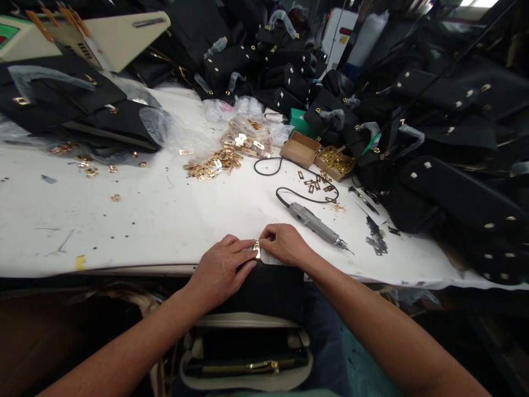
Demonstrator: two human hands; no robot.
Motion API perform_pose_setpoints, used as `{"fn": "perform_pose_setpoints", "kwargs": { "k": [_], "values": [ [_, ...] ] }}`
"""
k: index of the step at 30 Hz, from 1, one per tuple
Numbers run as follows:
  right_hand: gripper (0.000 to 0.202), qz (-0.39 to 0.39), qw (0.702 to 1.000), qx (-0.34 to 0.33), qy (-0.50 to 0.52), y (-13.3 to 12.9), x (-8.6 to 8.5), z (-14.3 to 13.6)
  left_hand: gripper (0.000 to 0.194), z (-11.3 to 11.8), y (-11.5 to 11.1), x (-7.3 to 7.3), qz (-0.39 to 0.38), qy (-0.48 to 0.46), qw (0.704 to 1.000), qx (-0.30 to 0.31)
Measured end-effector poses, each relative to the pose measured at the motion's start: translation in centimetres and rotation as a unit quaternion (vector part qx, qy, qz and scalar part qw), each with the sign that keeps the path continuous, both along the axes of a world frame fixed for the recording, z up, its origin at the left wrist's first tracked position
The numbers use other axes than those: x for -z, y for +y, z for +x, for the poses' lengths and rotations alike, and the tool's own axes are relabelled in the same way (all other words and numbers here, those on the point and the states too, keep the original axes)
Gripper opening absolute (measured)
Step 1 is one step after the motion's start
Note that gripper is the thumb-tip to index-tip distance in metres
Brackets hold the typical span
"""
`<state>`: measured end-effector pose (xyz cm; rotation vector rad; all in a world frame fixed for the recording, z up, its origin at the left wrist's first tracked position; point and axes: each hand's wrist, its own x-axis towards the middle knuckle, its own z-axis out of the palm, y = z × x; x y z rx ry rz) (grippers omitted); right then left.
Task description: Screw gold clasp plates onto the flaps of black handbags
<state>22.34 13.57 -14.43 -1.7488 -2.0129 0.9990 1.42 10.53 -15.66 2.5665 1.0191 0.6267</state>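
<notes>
At the near edge of the white table (124, 220), my left hand (223, 267) and my right hand (285, 242) meet on a small gold metal clasp (257, 249). Both pinch it with their fingertips against the top edge of a black bag piece (268, 286) that hangs over the table's edge toward my lap. A grey electric screwdriver (314, 223) with a black cord lies on the table just right of my right hand, untouched.
Gold fittings (215, 164) lie heaped mid-table, with clear packets behind them. Two small cardboard boxes (318, 154) hold gold screws. Black bags are stacked at the left (82, 110), back and right (454, 182). Small black metal parts (376, 240) lie by the screwdriver's tip.
</notes>
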Motion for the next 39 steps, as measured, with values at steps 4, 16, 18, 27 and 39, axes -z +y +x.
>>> {"fn": "perform_pose_setpoints", "kwargs": {
  "k": [4, 16, 18, 27, 39],
  "values": [
    [0.011, 0.008, 1.0, 0.003, 0.007, -0.2, 0.1, 0.0, 0.025, 0.2, -0.4, 0.1, 0.022, 0.017, 1.0, -0.005],
    [0.011, 0.053, 0.998, 0.024, 0.034, -0.9, 0.9, -0.2, 0.029, 0.5, -1.5, 0.2, 0.098, 0.091, 0.99, -0.037],
    [0.01, 0.047, 0.997, 0.029, 0.054, -0.9, 1.0, -0.2, 0.029, 0.6, -1.4, 0.1, 0.107, 0.094, 0.989, -0.036],
    [0.02, 0.219, 0.966, 0.129, -0.037, -2.5, -1.1, 5.5, 0.033, 0.1, -0.5, 1.0, 0.23, 0.082, 0.97, -0.018],
    [0.025, 0.132, 0.978, 0.153, -0.048, -1.1, -2.2, 11.6, 0.038, -0.3, 0.8, 3.0, 0.257, 0.021, 0.966, 0.031]
  ]
}}
